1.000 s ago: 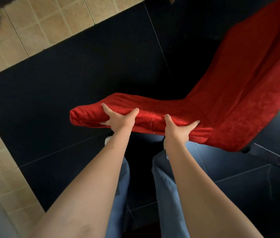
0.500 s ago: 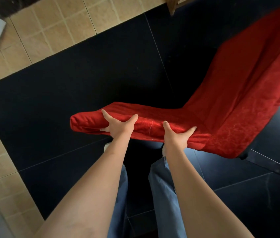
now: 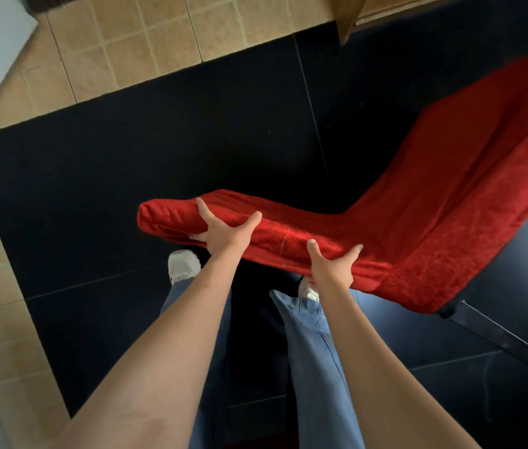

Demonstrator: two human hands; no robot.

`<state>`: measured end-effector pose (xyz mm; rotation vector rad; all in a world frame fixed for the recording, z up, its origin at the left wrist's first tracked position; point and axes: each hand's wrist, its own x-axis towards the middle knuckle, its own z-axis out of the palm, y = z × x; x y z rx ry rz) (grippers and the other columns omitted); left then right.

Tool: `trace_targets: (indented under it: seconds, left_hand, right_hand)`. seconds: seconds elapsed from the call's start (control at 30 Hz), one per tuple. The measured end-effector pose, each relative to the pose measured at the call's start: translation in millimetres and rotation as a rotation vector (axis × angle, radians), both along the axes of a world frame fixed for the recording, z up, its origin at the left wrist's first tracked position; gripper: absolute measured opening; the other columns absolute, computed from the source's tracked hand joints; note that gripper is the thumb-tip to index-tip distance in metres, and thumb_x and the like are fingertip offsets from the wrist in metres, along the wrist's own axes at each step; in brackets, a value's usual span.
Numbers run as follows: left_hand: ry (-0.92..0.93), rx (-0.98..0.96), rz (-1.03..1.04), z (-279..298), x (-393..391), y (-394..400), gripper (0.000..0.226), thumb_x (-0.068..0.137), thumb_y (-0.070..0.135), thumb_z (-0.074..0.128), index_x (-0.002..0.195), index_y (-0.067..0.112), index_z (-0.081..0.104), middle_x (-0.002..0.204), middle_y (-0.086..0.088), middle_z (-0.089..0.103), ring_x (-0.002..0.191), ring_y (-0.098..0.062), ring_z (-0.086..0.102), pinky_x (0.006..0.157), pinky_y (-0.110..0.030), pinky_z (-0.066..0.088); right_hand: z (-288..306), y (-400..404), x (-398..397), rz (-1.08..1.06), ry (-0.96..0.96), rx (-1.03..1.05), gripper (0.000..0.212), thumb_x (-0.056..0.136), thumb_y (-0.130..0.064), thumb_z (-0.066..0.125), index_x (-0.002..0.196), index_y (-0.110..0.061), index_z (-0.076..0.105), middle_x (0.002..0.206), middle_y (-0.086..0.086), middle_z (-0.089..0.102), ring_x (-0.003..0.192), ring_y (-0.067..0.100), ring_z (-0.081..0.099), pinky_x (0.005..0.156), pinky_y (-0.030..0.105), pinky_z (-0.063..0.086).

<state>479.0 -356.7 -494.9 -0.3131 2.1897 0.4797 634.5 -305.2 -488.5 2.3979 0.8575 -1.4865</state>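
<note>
Red plush folded cloth (image 3: pixel 385 228), both hands' grip

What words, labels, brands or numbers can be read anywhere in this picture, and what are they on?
None: no writing shows on the folded red cloth that the left hand and right hand hold, nor on the black floor tiles, beige floor tiles or blue jeans.
</note>
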Motion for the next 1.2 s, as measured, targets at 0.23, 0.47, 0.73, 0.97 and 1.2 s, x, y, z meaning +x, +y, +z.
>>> trace_targets:
  seconds: [0.23,0.47,0.73,0.97,1.2]
  left_hand:
    - [-0.009,0.214,0.093,8,-32,-46,0.120,0.073,0.043,0.082,0.151,0.042,-0.009,0.160,-0.005,0.019,0.137,-0.029,0.039,0.105,-0.038,0.035]
    - [0.127,0.132,-0.236,24,-105,-114,0.107,0.069,0.040,0.085,0.151,0.041,0.016,0.138,-0.009,0.046,0.125,-0.026,0.049,0.088,-0.032,0.038]
    - [-0.018,0.299,-0.899,1,-164,-98,0.094,0.061,0.031,0.090,0.143,0.027,0.044,0.143,-0.002,0.043,0.130,-0.021,0.044,0.101,-0.029,0.033]
    - [0.067,0.323,-0.939,-25,-166,-96,0.080,0.051,0.032,0.094,0.122,0.026,0.060,0.119,0.005,0.057,0.108,-0.017,0.056,0.089,-0.030,0.042]
    - [0.110,0.368,-0.841,-27,-165,-100,0.059,0.052,0.026,0.095,0.105,0.022,0.068,0.099,0.008,0.067,0.094,-0.011,0.062,0.086,-0.028,0.051]
  right_hand:
    - [9,-24,-10,0.351,-0.002,0.166,0.105,0.081,-0.048,0.073,0.155,-0.034,0.000,0.082,-0.006,0.050,0.054,0.005,0.049,0.055,0.026,0.044]
    - [22,-33,-62,0.750,-0.102,0.301,0.107,0.074,-0.047,0.079,0.153,-0.038,0.008,0.111,0.010,0.057,0.097,0.029,0.061,0.068,0.031,0.039]
    - [4,-14,-112,1.203,-0.051,0.182,0.113,0.067,-0.046,0.085,0.154,-0.035,0.014,0.137,0.007,0.048,0.128,0.029,0.042,0.109,0.048,0.030]
    - [-16,-17,-115,1.298,-0.057,0.210,0.103,0.066,-0.045,0.084,0.151,-0.034,0.027,0.128,0.002,0.061,0.122,0.025,0.052,0.103,0.041,0.031]
    - [-17,-14,-115,1.126,0.003,0.244,0.087,0.062,-0.037,0.088,0.140,-0.030,0.049,0.129,0.003,0.061,0.124,0.026,0.051,0.106,0.040,0.030]
